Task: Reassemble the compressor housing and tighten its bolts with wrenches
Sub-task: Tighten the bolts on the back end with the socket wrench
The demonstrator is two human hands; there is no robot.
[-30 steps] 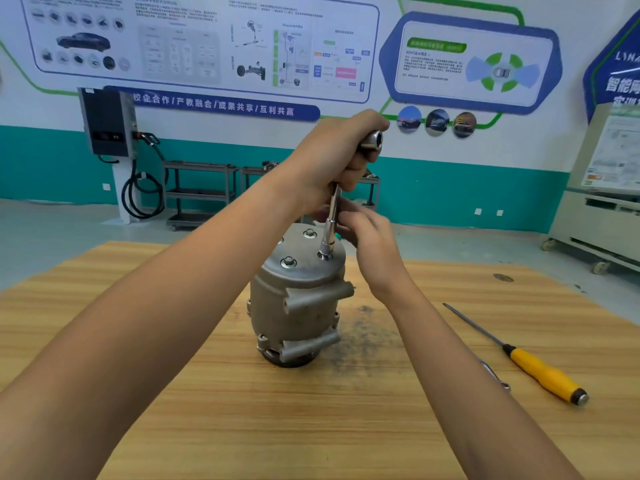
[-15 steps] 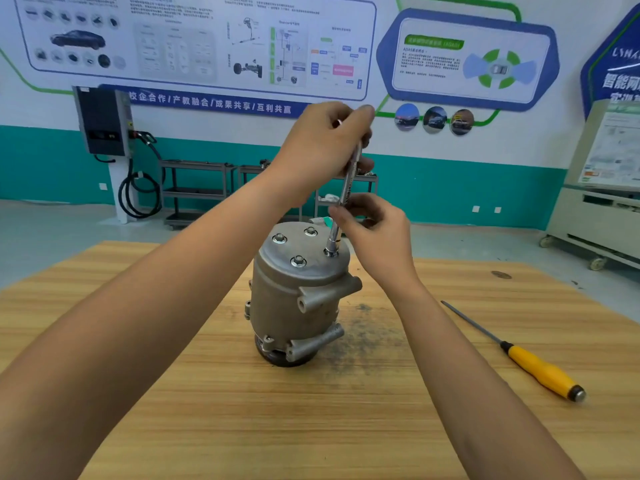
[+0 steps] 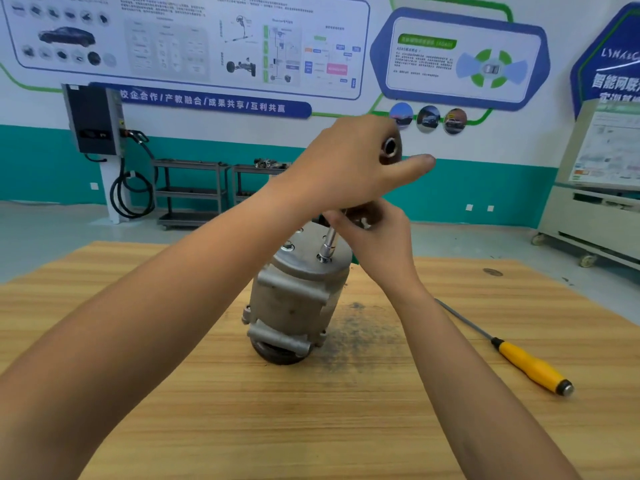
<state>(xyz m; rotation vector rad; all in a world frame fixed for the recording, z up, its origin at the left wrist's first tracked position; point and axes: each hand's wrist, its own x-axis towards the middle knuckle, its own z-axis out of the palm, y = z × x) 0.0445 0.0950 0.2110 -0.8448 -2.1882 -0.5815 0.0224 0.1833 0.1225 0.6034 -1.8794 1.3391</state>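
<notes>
A grey metal compressor housing [image 3: 294,303] stands upright on the wooden table [image 3: 311,427]. Bolts [image 3: 288,247] sit in its flat top cover. A socket wrench [image 3: 328,247] stands on the front right bolt. My left hand [image 3: 349,168] grips the wrench's upper handle, whose open end [image 3: 390,147] shows by my thumb. My right hand [image 3: 374,237] pinches the wrench shaft just above the socket. Most of the shaft is hidden by both hands.
A yellow-handled screwdriver [image 3: 530,365] lies on the table to the right. A dark smudge [image 3: 360,327] marks the wood beside the housing. Beyond the table are metal carts [image 3: 190,192], a wall charger [image 3: 93,119] and a cabinet [image 3: 595,202] on wheels.
My left hand has swung the wrench handle round to the right, and its open end now faces me. The housing has turned slightly. My right hand stays low on the shaft.
</notes>
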